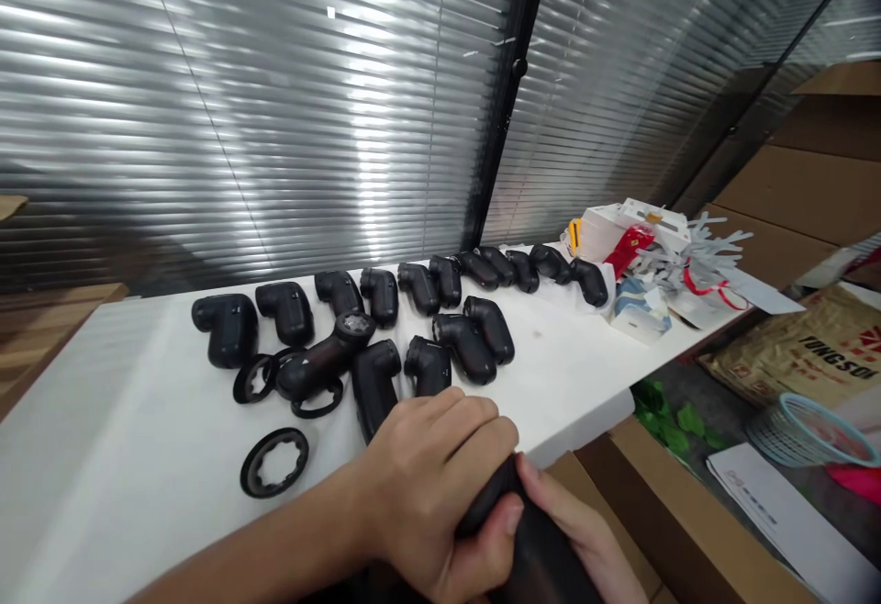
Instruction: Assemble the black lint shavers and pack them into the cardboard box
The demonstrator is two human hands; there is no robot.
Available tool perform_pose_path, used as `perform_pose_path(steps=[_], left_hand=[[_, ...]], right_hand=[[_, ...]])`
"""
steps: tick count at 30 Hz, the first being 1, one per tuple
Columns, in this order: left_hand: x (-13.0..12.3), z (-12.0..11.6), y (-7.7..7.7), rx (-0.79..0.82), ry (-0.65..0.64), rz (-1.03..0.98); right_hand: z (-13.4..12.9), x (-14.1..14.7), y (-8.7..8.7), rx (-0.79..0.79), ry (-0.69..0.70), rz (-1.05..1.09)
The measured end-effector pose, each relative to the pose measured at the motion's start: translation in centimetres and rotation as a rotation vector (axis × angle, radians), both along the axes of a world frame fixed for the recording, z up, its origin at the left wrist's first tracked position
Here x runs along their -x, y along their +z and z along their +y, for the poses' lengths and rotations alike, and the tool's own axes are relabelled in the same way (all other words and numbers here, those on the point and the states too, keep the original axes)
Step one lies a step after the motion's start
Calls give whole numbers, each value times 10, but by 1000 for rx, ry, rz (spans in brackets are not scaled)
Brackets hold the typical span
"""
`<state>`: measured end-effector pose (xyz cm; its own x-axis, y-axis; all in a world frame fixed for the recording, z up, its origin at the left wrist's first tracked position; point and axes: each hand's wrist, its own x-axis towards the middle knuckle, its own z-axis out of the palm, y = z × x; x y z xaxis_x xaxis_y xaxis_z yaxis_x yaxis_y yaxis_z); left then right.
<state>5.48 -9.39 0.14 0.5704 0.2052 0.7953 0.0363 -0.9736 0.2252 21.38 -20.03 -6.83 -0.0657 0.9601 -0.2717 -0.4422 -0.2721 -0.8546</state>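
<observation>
Clamped around the upper end of a black handheld device (543, 553), the left hand (437, 480) has its fingers curled over the top and its thumb beneath; the right hand (585, 521) clasps the right side, thumb near that same end, other fingers hidden. The device lies directly under the left fingers, by the table's front edge, its long axis running from that covered end down to the lower right; both hands touch it, the left covering more. Past them on the white table (148, 457) I count sixteen angled black devices (232, 333): eleven along the back, five nearer. Left of the hands lie black notched rings (251, 485), at least three, perhaps four, as some overlap. One red packet (628, 251) sits at the table's far right, one blue basket (802, 434) beyond.
</observation>
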Motion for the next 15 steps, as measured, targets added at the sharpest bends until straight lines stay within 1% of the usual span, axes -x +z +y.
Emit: perform_pose_path(steps=[5, 9, 11, 13, 15], left_hand=[[-3, -1, -5, 86, 59, -21], [-5, -1, -12, 102, 101, -48], [-6, 1, -11, 95, 87, -64], [-7, 3, -7, 117, 63, -12], [-8, 3, -2, 194, 49, 106]], right_hand=[[1, -12, -2, -5, -26, 40], [5, -6, -2, 10, 49, 89], [9, 2, -3, 16, 101, 109], [12, 8, -6, 21, 156, 125], [13, 10, -9, 25, 199, 131]])
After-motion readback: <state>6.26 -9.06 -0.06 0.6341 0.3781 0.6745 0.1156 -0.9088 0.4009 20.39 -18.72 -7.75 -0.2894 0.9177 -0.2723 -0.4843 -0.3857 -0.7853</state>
